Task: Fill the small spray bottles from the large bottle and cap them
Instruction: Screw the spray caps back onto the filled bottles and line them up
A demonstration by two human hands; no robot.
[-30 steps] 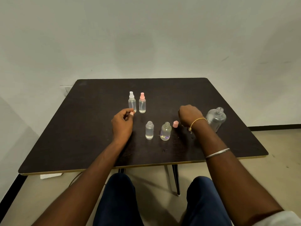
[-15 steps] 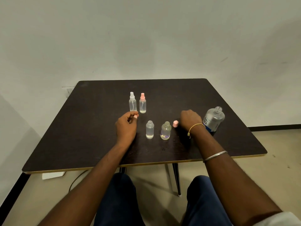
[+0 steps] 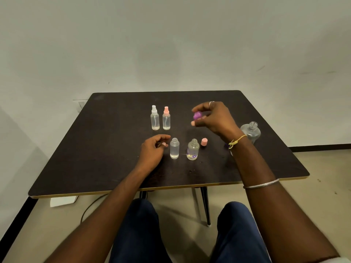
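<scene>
Right hand (image 3: 214, 118) pinches a purple cap (image 3: 197, 115) above the table (image 3: 114, 149); two small bottles wait open.

The cap sits between thumb and fingertips, light and hard, probably easy to fumble, so take it by its sides. The left hand (image 3: 152, 150), fingers curled, rests just beside the plain open bottle (image 3: 174, 148); whether it holds anything I cannot tell. Next to that stands the flower-printed bottle (image 3: 193, 149), then a pink cap (image 3: 204, 142). Both bottles look light and tippy: steady them low on the body. The large bottle (image 3: 250, 131) stands uncapped, right.

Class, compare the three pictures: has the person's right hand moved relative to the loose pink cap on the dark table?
Yes. The right hand has lifted from beside the pink cap to above and beyond it, now pinching a purple cap.
</scene>
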